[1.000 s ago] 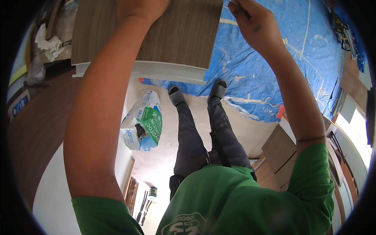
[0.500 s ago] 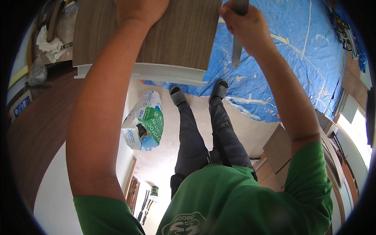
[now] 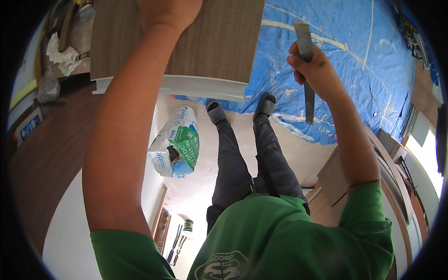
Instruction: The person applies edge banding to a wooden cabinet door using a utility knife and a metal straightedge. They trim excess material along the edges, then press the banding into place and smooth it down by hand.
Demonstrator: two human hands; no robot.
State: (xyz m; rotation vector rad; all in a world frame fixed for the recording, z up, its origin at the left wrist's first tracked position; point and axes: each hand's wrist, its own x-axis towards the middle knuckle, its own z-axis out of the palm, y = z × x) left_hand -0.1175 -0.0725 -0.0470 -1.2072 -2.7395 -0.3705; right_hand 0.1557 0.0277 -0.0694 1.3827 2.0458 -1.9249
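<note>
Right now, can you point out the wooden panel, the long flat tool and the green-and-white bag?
wooden panel point(image 3: 210, 42), head view, bare wood-grain face.
long flat tool point(image 3: 309, 105), head view, lower blade below the hand.
green-and-white bag point(image 3: 179, 147), head view, printed front.

Left hand point(image 3: 169, 11) on the wood-grain panel point(image 3: 210, 42): fingers cut off by the upper picture edge. Flat metal tool point(image 3: 305, 70): middle section hidden inside the right hand point(image 3: 313, 72). Small tools on the floor point(image 3: 176, 242) beside the torso: too small to identify. Panel top edge out of frame.
</note>
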